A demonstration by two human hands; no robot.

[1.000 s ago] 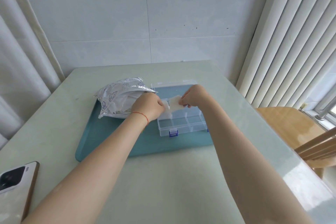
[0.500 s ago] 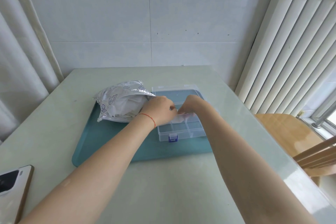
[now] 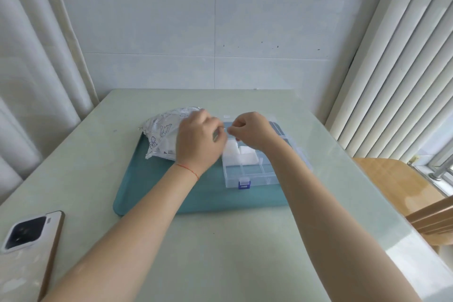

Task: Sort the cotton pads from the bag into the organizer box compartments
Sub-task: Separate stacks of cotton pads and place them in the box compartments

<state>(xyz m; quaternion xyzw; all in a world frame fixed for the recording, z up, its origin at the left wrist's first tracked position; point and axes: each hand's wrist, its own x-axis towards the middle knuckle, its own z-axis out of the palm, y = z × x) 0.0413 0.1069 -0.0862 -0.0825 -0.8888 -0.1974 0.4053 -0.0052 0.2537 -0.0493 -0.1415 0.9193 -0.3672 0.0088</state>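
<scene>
One clear organizer box (image 3: 250,171), lid open behind it, blue latch (image 3: 244,183) at its near edge; sits on the right half of one teal tray (image 3: 152,191). Near row: three compartments visible. Two white cotton pads (image 3: 239,154) lie flat in the middle row, side by side, square-cut; further count hidden by the hands. One crinkled silvery bag (image 3: 163,130) lies on the tray's left, white pads showing at its mouth. Left hand (image 3: 198,140) and right hand (image 3: 252,130) hover close together above the box, fingers curled; whether they pinch anything cannot be told. One phone (image 3: 29,233) near the table's left edge.
</scene>
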